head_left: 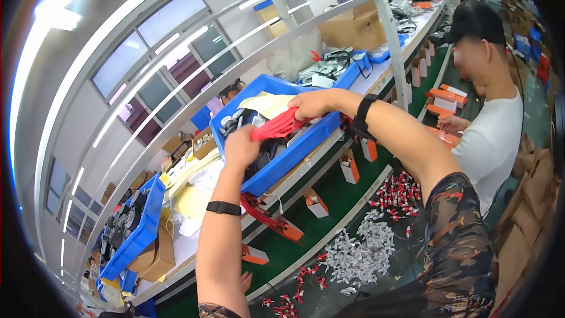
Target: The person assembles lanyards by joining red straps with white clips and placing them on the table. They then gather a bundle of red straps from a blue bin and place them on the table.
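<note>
Over a blue plastic bin [280, 172] on the shelf, a bundle of long red strips [276, 126] is stretched between my two hands; their exact kind cannot be made out. My left hand [241, 148] is closed round the bundle's near left end. At the other end, my right hand [312, 105] grips it with bent fingers. A pale yellow sheet [268, 105] lies in the bin beside my right hand. Dark and grey parts fill the bin below, partly hidden by my hands and the bundle.
Several orange-and-white boxes [348, 166] stand along the green conveyor belt [329, 187]. Piles of white small parts [360, 253] and red-and-white small parts [395, 195] lie on the near worktop. Another blue bin [154, 212] is at left. A co-worker [491, 123] works at right; a metal post [391, 35] rises beyond.
</note>
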